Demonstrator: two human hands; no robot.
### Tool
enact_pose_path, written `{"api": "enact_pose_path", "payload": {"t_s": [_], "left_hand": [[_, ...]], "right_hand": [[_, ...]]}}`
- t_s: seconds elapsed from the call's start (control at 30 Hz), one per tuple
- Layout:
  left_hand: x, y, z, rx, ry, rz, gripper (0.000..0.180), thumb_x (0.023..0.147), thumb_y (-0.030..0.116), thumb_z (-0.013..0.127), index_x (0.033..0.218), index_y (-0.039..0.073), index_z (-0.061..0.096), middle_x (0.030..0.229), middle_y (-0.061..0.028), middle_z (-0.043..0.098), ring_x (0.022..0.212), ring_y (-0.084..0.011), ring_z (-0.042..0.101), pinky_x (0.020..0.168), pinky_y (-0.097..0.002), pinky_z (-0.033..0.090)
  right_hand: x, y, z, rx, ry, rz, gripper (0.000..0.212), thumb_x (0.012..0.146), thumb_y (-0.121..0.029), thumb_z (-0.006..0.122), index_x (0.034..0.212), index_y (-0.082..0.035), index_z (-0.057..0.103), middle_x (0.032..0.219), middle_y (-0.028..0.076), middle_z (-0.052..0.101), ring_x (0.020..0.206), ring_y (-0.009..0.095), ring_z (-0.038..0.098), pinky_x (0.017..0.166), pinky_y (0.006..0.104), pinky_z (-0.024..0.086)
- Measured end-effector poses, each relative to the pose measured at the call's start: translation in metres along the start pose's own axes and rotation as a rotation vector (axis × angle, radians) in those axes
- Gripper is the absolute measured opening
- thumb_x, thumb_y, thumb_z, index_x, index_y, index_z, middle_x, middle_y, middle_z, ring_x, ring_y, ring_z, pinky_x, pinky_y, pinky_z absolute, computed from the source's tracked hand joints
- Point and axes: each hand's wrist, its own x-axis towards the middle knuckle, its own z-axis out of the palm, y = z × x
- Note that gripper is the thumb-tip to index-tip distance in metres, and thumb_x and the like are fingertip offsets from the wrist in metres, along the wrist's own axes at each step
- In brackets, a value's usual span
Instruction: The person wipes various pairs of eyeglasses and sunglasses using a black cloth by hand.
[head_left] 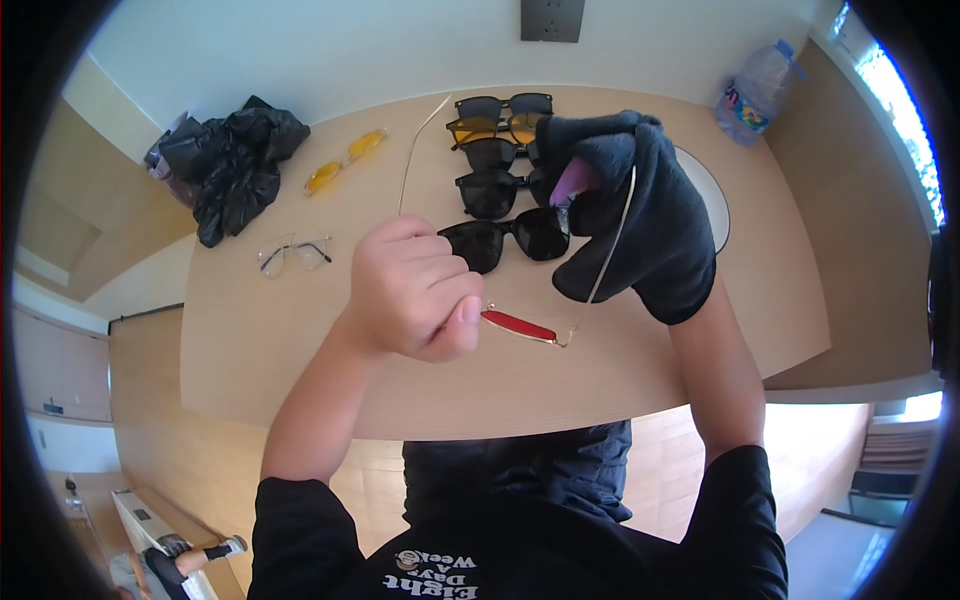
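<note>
My left hand (415,290) is bare and closed around a pair of thin gold-framed glasses with a red lens (520,327). One gold temple (415,140) sticks up beyond the fist; the other (612,240) rises across my right hand. That hand (630,215), in a black fabric glove, is curled with a small purple object (574,183) between its fingers. The purple object's kind is unclear. Just beyond the hands lie black sunglasses (541,234), the nearest of a column of several pairs. One farther pair has orange lenses (477,129).
Yellow glasses (345,162) and clear glasses (295,253) lie at the left, near a crumpled black bag (240,160). A white round object (715,195) is partly behind the glove. A plastic bottle (752,95) stands far right. Another person's leg (205,555) shows lower left.
</note>
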Motion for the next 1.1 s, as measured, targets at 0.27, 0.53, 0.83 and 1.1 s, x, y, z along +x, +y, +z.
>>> {"api": "enact_pose_path", "payload": {"t_s": [0.27,0.53,0.83,1.1], "left_hand": [[-0.004,0.005,0.008,-0.434,0.262,-0.625,0.044,0.108,0.022,0.038,0.077,0.001,0.061,0.066,-0.0059,0.059,0.056,-0.0142,0.048,0.057,-0.0295,0.038],[-0.001,-0.001,0.011,0.004,0.094,-0.503,0.040,0.107,0.018,0.049,0.072,0.003,0.063,0.064,-0.0101,0.059,0.056,-0.0271,0.052,0.059,-0.0401,0.041],[-0.002,0.002,0.015,-0.107,0.072,-0.607,0.034,0.106,0.018,0.049,0.079,0.004,0.066,0.063,-0.0103,0.057,0.055,-0.0260,0.051,0.058,-0.0397,0.040],[0.001,0.002,0.012,-1.046,0.323,-0.827,0.034,0.110,0.029,0.037,0.135,0.008,0.049,0.070,-0.0053,0.058,0.056,-0.0126,0.049,0.054,-0.0247,0.034]], "right_hand": [[0.004,-0.002,0.019,-0.352,-0.100,-0.006,0.044,0.063,0.002,0.080,0.105,-0.004,0.067,0.088,0.005,0.068,0.092,0.030,0.067,0.080,0.0350,0.056],[-0.011,-0.039,0.035,-0.055,-0.261,0.205,0.069,0.064,-0.017,0.087,0.129,-0.004,0.066,0.103,0.014,0.071,0.105,0.034,0.067,0.096,0.0382,0.055],[-0.013,-0.033,0.033,-0.227,-0.173,0.219,0.071,0.053,-0.025,0.089,0.121,-0.011,0.072,0.114,0.009,0.072,0.101,0.029,0.070,0.089,0.0367,0.060],[-0.007,-0.023,0.039,-0.442,-0.213,0.064,0.040,0.062,-0.014,0.084,0.101,-0.010,0.075,0.117,0.005,0.073,0.103,0.027,0.072,0.082,0.0345,0.061]]}}
